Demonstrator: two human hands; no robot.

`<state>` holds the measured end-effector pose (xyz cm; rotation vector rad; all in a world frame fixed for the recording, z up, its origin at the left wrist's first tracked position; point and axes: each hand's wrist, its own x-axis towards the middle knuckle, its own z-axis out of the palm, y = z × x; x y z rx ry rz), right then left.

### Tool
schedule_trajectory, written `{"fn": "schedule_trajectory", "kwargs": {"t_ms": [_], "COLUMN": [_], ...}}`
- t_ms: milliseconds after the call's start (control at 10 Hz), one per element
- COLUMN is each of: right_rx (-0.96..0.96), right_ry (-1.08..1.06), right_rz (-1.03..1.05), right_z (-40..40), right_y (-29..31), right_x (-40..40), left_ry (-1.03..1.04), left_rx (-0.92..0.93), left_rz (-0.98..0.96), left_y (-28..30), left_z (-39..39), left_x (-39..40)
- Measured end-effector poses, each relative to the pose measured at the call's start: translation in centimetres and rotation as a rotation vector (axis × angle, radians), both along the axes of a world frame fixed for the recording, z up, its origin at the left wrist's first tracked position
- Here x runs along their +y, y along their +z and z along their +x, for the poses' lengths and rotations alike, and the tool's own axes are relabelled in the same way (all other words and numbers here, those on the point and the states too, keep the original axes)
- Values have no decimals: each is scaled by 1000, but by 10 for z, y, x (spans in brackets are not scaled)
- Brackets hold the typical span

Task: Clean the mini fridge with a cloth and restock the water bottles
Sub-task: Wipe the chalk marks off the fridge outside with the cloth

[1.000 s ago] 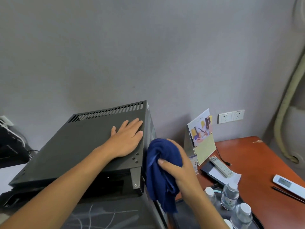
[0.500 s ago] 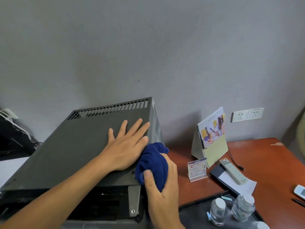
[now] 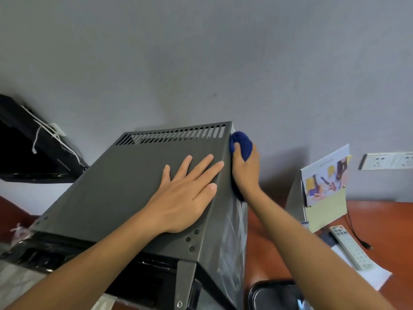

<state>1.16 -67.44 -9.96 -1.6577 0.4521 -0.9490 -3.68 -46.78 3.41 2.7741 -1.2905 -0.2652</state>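
Fingers curled round a bunched blue cloth (image 3: 242, 144), the right hand (image 3: 245, 171) presses it against the mini fridge (image 3: 134, 186) at its upper right side, while the left hand (image 3: 185, 193) lies flat, fingers spread, on top.

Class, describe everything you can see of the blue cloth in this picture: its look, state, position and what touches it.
The blue cloth is dark navy and looks soft, like towelling. It is bunched into a rounded wad, not spread flat. The right hand grips it, thumb across its front, and holds it against the upper rear part of the right side wall of the mini fridge, just below the top edge near the vent slots. A small fold shows below the wrist. The hand hides much of the cloth.
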Motion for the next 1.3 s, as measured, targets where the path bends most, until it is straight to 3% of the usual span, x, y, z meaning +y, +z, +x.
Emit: {"fn": "schedule_trajectory", "kwargs": {"t_ms": [300,400,600,700,800,900,1000,1100,1200,1300], "right_rx": [78,6,-86,4,264,-51,-148,-125,-235,-193], "right_ry": [49,65,130,157,313,-15,78,92,126,67], "right_rz": [142,78,152,149,-1,143,246,161,4,99], "right_z": [18,-21,-163,-200,-198,-201,-212,-187,-150,-106], "right_y": [3,-1,-16,-17,-28,-30,-48,-31,-6,9], "right_x": [-19,14,126,157,175,184,182,151,116,80], "left_ry": [20,29,40,44,39,42,38,38,37,31], "left_rx": [7,3,-6,0,-5,-10,-16,-18,-15,-23], "left_rz": [-1,-6,-9,-15,-7,-3,-6,-4,-10,-13], "left_y": [1,1,-1,-1,-1,-2,-2,-1,-2,-4], "left_z": [3,2,1,0,0,0,-1,0,1,4], "left_x": [-7,-7,-9,-8,-7,-7,-7,-8,-9,-9]}}
